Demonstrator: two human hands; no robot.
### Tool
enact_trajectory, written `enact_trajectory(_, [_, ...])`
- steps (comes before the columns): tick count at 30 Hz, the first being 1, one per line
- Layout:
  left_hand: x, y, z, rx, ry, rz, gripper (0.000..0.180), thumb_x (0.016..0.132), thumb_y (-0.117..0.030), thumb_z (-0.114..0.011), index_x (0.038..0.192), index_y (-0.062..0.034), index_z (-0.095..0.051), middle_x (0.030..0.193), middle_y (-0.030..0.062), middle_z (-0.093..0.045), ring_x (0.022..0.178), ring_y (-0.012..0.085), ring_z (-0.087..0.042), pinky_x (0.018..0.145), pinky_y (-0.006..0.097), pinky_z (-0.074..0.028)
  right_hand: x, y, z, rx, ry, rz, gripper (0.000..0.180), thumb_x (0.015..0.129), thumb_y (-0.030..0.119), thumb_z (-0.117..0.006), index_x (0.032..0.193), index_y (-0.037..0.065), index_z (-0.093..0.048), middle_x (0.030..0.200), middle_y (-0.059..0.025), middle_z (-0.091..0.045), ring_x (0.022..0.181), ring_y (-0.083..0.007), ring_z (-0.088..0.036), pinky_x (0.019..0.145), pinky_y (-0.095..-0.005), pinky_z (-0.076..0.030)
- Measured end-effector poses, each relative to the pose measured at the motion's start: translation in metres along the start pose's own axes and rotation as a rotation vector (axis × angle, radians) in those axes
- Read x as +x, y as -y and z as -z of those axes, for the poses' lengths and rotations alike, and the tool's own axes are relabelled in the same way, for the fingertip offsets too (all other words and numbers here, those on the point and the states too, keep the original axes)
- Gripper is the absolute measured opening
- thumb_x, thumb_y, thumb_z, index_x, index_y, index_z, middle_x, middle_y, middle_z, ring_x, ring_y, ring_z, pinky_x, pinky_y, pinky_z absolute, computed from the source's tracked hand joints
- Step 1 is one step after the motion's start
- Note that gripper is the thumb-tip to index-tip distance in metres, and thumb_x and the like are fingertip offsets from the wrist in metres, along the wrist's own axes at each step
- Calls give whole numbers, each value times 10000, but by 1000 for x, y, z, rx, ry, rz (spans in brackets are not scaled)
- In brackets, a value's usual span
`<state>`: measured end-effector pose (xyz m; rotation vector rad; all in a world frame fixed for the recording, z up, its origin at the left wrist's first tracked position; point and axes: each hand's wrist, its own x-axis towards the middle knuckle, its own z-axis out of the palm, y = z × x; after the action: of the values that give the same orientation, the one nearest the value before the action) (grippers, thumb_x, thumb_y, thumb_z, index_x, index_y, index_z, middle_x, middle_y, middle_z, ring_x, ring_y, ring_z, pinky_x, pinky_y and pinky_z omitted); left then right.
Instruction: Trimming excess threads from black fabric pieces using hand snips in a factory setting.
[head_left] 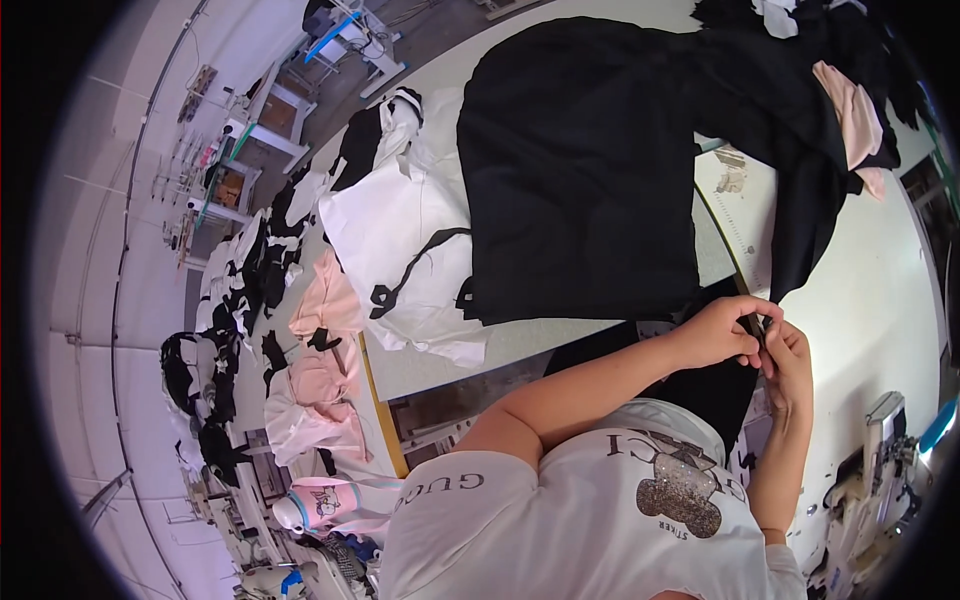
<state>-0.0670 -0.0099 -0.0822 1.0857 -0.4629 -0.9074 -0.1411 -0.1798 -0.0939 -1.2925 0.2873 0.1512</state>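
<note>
Head view: two hands pinching black cloth at the table edge

Head camera is looking down on a person in a white printed T-shirt working at a pale grey cutting table. Both forearms are reaching toward the right side of the picture, where the hands are meeting. The left hand is curling its fingers closed around a narrow fold of black fabric — the part hanging off the table's edge — and the right hand is pressing against it from just beside, fingers bent shut on the same dark strip. What exactly sits between the fingertips is too small to tell.

The bulk of that black fabric is lying spread flat across the table, well above the hands. Beside it, to the left, a white garment with black straps is resting crumpled, and pale pink cloth pieces are piling further left — another pink piece is lying at the upper right.
</note>
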Motion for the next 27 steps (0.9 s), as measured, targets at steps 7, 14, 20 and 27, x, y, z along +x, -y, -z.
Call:
enact_trajectory(7, [2,7,-1,104,-52,-91,449,823,140,-502,1253,16,-522,1143,127,-555,748,166,-676,622,254,-544,-9,17,16,-134,-177,242,613,859,516,-662,1191,6,-584,667,44,-471,520,-24,-352,480,-186,-227])
enact_trajectory(14, [12,14,-22,367,-63,-341,370,792,150,-502,1124,19,-598,1003,109,-548,723,180,-666,630,277,-545,15,2,58,19,-144,133,485,894,302,-705,1200,-57,-588,806,54,-548,524,0,-346,478,-163,-245])
enact_trajectory(20, [-69,-46,-1,742,-192,-406,405,765,103,-506,1110,-33,-669,1002,117,-656,841,242,-666,733,335,-536,14,4,87,123,-264,189,245,893,148,-702,1087,12,-642,786,66,-583,597,1,-456,572,-123,-353])
enact_trajectory(27, [-230,-110,132,1372,-1210,-83,161,847,-78,-577,960,-45,-686,872,121,-648,738,259,-639,674,368,-506,10,2,82,-495,-510,302,201,898,146,-693,1048,15,-663,844,38,-592,705,-17,-482,619,-154,-369])
